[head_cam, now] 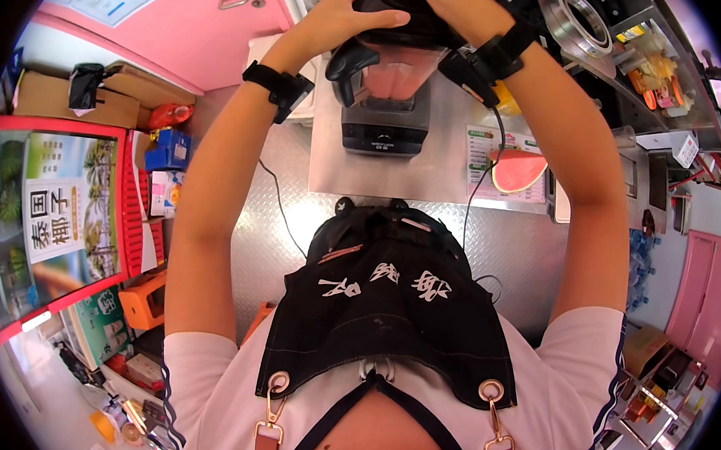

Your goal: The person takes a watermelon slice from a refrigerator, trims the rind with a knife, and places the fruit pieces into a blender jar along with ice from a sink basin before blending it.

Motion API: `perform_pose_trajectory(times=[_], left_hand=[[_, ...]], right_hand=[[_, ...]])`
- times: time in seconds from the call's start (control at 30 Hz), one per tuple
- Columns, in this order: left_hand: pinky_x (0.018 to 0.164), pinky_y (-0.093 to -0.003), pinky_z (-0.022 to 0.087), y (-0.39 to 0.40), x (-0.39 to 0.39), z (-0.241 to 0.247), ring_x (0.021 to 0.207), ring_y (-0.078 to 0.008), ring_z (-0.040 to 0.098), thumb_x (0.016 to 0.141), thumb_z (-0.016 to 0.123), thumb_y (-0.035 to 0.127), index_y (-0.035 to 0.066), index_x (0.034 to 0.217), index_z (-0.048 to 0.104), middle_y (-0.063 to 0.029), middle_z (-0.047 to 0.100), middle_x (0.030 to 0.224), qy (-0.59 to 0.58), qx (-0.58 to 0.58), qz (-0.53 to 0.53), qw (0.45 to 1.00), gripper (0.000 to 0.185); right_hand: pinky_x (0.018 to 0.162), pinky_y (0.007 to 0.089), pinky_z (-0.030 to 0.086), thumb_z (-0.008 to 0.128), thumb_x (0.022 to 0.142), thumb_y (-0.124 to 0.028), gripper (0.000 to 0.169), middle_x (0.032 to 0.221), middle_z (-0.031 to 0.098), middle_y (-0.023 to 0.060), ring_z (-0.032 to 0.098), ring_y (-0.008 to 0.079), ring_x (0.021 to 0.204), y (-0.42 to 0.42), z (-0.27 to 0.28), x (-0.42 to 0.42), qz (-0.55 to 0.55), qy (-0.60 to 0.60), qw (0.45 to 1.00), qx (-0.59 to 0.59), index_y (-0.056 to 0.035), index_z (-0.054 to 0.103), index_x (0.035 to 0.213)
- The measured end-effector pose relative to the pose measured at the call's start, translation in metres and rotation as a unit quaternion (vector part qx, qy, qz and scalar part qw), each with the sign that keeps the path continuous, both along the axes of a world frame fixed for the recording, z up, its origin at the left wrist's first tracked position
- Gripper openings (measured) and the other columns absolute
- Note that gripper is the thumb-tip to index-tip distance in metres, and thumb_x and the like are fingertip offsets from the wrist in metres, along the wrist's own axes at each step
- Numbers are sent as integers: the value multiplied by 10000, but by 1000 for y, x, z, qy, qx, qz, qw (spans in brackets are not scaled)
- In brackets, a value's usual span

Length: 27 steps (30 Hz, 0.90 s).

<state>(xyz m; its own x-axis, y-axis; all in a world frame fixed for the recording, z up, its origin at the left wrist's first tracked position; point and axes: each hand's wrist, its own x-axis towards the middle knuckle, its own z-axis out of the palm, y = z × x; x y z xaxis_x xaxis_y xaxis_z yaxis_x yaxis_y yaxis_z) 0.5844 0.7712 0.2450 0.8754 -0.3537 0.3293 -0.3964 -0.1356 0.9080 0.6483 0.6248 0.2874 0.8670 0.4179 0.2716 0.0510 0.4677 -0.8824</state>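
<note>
A Weiyuan blender stands on a metal counter (370, 178). Pink pulp fills the lower part of its clear jug (396, 77), above a dark motor base (384, 131). My left hand (359, 15) holds the left side of the black blender lid (386, 35), thumb stretched across it. On the lid's right side rests my right hand (461, 0), its fingers curled and partly cut off by the top edge. The black jug handle (349, 70) points left, below my left hand. Black straps with small boxes circle both wrists.
A cut watermelon piece (518, 171) lies on a printed sheet (477, 164) to the right. Farther right stand a metal ring-shaped part (578, 22) and a bin of packets (656, 73). A red-framed display fridge (53, 222) is at left. Thin cables hang beside me.
</note>
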Motion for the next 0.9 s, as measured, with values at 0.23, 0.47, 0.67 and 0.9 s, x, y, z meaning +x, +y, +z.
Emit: perform_pose_trajectory(times=[0.23, 0.47, 0.67, 0.9], left_hand=[[1156, -355, 239, 2, -2, -1, 1392, -260, 321, 807, 796, 246, 4, 1497, 264, -165, 366, 1479, -12, 3, 12, 1000, 904], [1150, -355, 254, 0, -4, 4, 1382, -263, 343, 809, 792, 236, 5, 1499, 259, -172, 378, 1471, 20, -3, 4, 1000, 902], [1143, -354, 267, 2, -1, 2, 1369, -262, 359, 809, 792, 225, 8, 1496, 262, -169, 392, 1460, 9, 6, 11, 1000, 894], [1141, -353, 270, 0, -1, 0, 1366, -263, 364, 813, 789, 211, 2, 1496, 258, -172, 393, 1458, 15, -18, 0, 1000, 890]], right_hand=[[430, 318, 428, 417, 934, -314, 480, 444, 458, 91, 454, 212, 367, -3, 1, -1, -14, -28, 999, -29, -43, 483, 545], [422, 324, 422, 415, 925, -324, 461, 450, 451, 86, 435, 217, 359, -3, 20, -3, -60, -23, 998, -10, -59, 474, 553], [423, 320, 416, 415, 925, -327, 465, 448, 451, 91, 426, 218, 358, -3, 19, -3, -32, -8, 999, -30, -62, 467, 546], [441, 315, 417, 397, 930, -326, 464, 455, 448, 90, 436, 213, 374, -3, 30, -6, -37, -34, 998, -38, -65, 465, 552]])
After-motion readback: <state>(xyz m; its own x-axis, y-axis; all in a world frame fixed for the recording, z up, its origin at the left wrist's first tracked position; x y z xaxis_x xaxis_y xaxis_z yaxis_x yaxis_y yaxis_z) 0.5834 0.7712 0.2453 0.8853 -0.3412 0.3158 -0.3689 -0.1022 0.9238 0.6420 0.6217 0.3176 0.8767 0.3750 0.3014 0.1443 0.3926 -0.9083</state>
